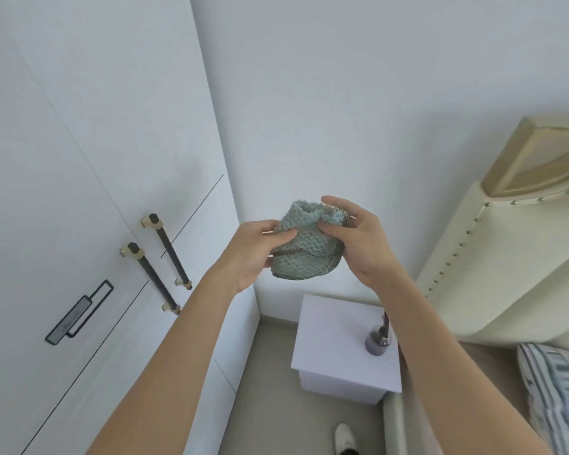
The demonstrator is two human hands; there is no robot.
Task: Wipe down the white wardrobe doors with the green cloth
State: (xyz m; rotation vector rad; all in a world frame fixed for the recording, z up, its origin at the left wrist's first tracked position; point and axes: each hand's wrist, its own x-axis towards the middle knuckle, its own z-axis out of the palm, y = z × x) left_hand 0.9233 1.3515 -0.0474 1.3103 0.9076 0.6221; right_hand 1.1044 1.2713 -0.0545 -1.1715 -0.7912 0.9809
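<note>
A green knitted cloth [304,246] with a dark edge band is bunched up in mid-air in front of me. My left hand [253,254] pinches its left side between thumb and fingers. My right hand [358,238] grips its right side, fingers curled over the top edge. The white wardrobe doors [89,165] fill the left of the view, with two dark bar handles [166,254] and a rectangular handle [79,311]. Both hands are held away from the doors, to their right.
A white bedside table [332,349] with a small grey vase [378,343] stands in the corner below my hands. A cream studded headboard [493,257] and striped pillow [555,389] are on the right. My white shoe [344,436] shows on the floor.
</note>
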